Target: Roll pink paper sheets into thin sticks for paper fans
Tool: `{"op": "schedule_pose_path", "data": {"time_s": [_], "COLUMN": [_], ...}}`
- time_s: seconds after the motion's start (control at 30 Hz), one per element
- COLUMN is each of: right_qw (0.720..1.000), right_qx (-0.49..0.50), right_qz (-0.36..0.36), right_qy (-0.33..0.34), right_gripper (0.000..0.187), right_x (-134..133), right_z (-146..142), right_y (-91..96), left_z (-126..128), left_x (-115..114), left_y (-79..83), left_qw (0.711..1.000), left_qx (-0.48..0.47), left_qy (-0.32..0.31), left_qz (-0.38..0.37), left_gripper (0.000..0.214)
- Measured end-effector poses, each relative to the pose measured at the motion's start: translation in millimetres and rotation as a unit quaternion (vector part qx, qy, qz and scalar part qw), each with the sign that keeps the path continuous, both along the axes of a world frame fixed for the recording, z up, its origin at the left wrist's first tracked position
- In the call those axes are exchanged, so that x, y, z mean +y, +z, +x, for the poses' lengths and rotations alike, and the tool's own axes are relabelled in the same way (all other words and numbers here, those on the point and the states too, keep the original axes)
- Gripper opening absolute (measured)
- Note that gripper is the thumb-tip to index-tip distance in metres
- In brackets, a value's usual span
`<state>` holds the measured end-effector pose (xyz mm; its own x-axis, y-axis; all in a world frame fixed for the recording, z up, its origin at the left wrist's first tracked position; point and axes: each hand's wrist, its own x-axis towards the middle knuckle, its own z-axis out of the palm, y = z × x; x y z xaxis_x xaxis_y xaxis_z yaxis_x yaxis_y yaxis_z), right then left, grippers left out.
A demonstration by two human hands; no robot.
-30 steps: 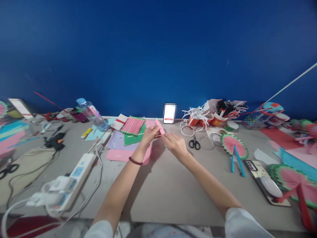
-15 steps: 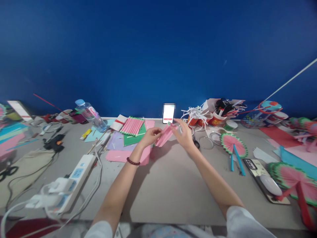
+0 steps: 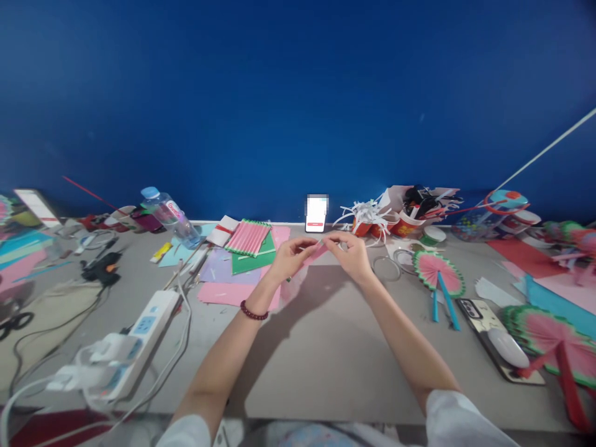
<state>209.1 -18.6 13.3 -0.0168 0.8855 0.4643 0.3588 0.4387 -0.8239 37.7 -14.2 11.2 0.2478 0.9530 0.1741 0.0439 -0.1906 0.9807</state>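
Observation:
A small piece of pink paper [image 3: 315, 253] is pinched between both my hands above the middle of the table, mostly covered by my fingers. My left hand [image 3: 289, 256] grips its left side, thumb and fingers pressed together. My right hand [image 3: 348, 253] closes on the upper right end, its fingertips almost meeting those of the left. Left of my hands, a pleated pink paper with green edges [image 3: 248, 238] lies on a green sheet [image 3: 254, 263]. Pink paper [image 3: 228, 293] and a lilac sheet [image 3: 221, 266] lie under and around these.
A lit phone [image 3: 316, 214] stands against the blue wall. On the right are paper fans [image 3: 437, 271], a phone with a mouse [image 3: 507, 347] on it, and cups of tools [image 3: 408, 225]. On the left are a power strip [image 3: 144, 344], a bottle [image 3: 172, 214] and a glue gun [image 3: 101, 268].
My hands have come closer together, the right one moving its fingertips toward the left. The pink paper, broad and tilted before, now shows only as a narrow piece between my fingers.

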Motion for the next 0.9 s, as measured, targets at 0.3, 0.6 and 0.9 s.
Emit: {"op": "schedule_pose_path", "data": {"time_s": [0.3, 0.6, 0.9], "right_qw": [0.997, 0.996, 0.995], "right_qx": [-0.018, -0.059, -0.065], "right_qz": [-0.019, 0.043, 0.070], "right_qy": [0.069, 0.048, -0.005], "right_gripper": [0.016, 0.013, 0.014], "right_x": [-8, -8, -11], "right_z": [-1, -1, -1], "right_y": [10.4, 6.8, 7.6], "left_z": [-4, -2, -3], "left_x": [3, 3, -2], "left_y": [0.4, -0.7, 3.7], "left_qw": [0.997, 0.995, 0.992], "left_qx": [-0.072, -0.074, -0.015], "left_qy": [0.008, 0.009, 0.008], "left_qz": [0.020, 0.065, 0.122], "left_gripper": [0.029, 0.028, 0.028]}}
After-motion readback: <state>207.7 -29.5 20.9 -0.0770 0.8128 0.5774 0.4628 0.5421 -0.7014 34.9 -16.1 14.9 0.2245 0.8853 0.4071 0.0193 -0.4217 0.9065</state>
